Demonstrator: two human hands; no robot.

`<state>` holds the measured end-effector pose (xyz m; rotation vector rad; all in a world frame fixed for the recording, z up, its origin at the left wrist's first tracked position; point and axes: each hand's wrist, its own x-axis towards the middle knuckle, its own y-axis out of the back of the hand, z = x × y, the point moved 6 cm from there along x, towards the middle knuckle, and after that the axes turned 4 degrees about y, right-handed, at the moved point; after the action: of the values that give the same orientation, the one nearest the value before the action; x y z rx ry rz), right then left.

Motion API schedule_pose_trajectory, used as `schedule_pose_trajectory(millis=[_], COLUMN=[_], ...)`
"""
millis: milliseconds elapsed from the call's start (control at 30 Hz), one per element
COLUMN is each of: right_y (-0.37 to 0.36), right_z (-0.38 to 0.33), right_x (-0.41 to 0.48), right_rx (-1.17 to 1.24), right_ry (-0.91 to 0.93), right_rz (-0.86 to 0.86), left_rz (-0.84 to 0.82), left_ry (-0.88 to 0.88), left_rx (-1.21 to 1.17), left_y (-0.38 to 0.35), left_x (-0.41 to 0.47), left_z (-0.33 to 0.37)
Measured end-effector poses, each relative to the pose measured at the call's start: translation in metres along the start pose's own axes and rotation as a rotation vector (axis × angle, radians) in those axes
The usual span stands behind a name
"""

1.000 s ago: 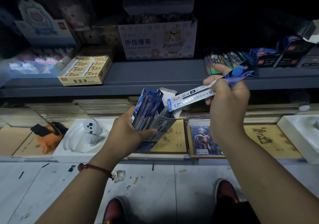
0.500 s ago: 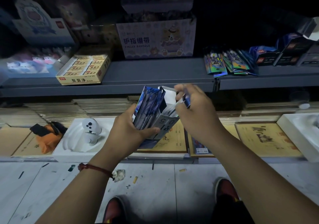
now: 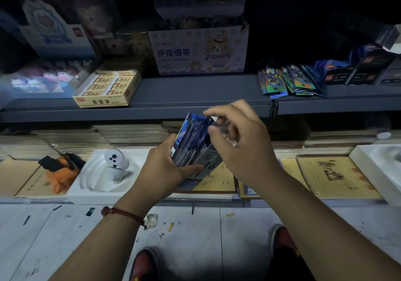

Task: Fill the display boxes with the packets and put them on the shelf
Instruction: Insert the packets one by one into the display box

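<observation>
Left hand point(image 3: 165, 168) is holding the display box point(image 3: 208, 159) tilted in mid-air just below the shelf point(image 3: 195, 98) edge, its grip wrapping round the box's lower end, with a wad of blue packets point(image 3: 191, 137) standing in the open top. Right hand point(image 3: 240, 150) is hovering over that top, fingertips point(image 3: 208, 113) curling onto the packets' upper edges; blur is hiding whether its grip is pinching a packet, so cannot tell. Loose packets point(image 3: 288, 81) are lying fanned on the shelf at right, beside dark boxes point(image 3: 338, 74).
</observation>
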<state>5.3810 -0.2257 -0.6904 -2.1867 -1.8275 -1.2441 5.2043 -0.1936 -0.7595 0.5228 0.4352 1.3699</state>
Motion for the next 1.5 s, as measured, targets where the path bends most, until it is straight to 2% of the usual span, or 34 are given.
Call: schedule_pose_trajectory(millis=[433,633,733,800,933,1000,1267,1367,1500], right_y=[-0.003,0.025,0.026,0.019,0.002,-0.006,-0.024,-0.009,0.022], right_z=[0.003,0.004,0.007,0.006,0.008,0.008,-0.004,-0.002,0.014], right_x=[0.001,0.01,0.009,0.006,0.001,-0.001,-0.007,-0.003,0.006], right_rx=[-0.02,0.099,0.27,0.459,0.858,0.949,0.689,0.682,0.862], right_ry=[-0.011,-0.001,-0.071,-0.163,-0.404,-0.46,-0.366,-0.404,-0.468], right_rz=[-0.071,0.153,0.137,0.098,0.133,0.122,-0.083,0.022,0.295], left_rz=[-0.047,-0.06,-0.052,-0.051,-0.028,-0.014,0.022,0.012,-0.003], left_ry=[-0.027,-0.02,-0.013,-0.016,-0.019,-0.015,-0.012,0.011,0.035], left_rx=[0.068,0.085,0.082,0.084,0.064,0.051,0.035,0.032,0.037], left_y=[-0.004,-0.005,-0.005,-0.005,-0.006,-0.005,-0.002,-0.001,-0.001], left_x=[-0.002,-0.001,0.0,0.0,0.002,0.002,0.004,0.006,0.005], left_z=[0.003,0.002,0.001,0.002,-0.001,-0.003,-0.008,-0.009,-0.012])
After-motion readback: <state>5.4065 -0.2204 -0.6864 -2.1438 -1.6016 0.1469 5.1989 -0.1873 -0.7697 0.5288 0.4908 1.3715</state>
